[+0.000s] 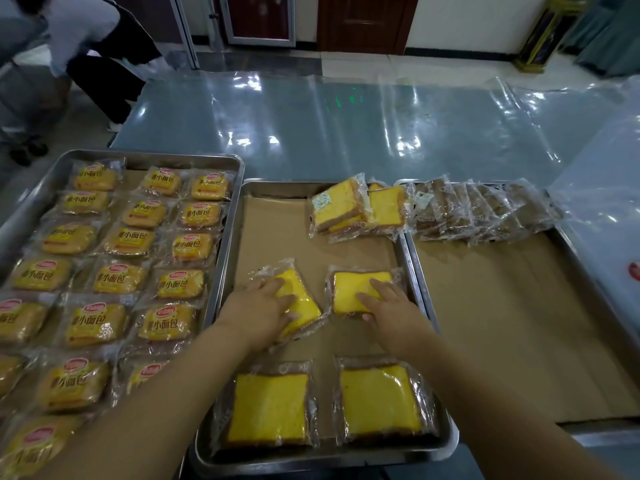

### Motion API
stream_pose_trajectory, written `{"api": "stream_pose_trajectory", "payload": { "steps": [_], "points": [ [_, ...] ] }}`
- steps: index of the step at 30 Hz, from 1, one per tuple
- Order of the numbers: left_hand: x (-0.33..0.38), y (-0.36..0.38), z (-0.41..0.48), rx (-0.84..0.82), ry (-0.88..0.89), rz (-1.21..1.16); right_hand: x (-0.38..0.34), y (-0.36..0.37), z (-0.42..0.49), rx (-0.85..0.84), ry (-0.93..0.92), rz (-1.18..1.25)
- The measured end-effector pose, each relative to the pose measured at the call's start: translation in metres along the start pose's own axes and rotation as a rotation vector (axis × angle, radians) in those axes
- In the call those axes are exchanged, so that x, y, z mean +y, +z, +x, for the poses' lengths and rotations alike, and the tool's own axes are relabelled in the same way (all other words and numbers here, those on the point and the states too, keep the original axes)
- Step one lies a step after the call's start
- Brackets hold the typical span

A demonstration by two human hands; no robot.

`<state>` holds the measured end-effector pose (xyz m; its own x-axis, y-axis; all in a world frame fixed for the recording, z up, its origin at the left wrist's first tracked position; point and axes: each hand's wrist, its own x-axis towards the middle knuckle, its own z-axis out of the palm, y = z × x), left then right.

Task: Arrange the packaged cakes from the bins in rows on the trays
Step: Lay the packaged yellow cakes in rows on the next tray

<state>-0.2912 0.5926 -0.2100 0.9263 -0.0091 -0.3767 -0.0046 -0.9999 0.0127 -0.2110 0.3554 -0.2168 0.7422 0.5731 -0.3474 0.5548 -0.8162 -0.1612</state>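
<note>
The middle metal tray [277, 190], lined with brown paper, holds several yellow cake slices in clear wrappers. Two lie flat in its near row, left cake [268, 408] and right cake [381, 398]. In the second row my left hand [263, 306] rests fingers-spread on a skewed cake [301, 306]. My right hand [388, 303] lies flat on a square-lying cake [349, 294]. A loose pile of yellow cakes [353, 211] sits at the tray's far right corner.
The left tray [145, 157] is full of rows of round packaged buns. The right tray [571, 258] holds a row of brown packaged cakes [485, 213] along its far edge. A plastic-covered table [346, 126] stretches behind. A person [97, 46] bends at far left.
</note>
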Motion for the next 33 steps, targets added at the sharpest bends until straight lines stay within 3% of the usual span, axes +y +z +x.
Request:
{"api": "stream_pose_trajectory", "payload": {
  "steps": [16,21,25,33],
  "points": [
    [0.022,0.008,-0.02,-0.019,-0.284,0.032,0.014,-0.006,0.008,-0.009,0.056,0.042],
    [0.02,0.013,-0.019,0.1,-0.262,0.034,0.009,-0.005,-0.001,0.011,0.038,0.049],
    [0.02,0.026,-0.025,0.23,-0.18,-0.095,0.003,0.007,-0.022,0.007,0.016,0.022],
    [0.025,0.039,-0.048,0.265,-0.193,-0.185,0.001,0.022,-0.06,0.069,0.006,0.068]
  ]
}}
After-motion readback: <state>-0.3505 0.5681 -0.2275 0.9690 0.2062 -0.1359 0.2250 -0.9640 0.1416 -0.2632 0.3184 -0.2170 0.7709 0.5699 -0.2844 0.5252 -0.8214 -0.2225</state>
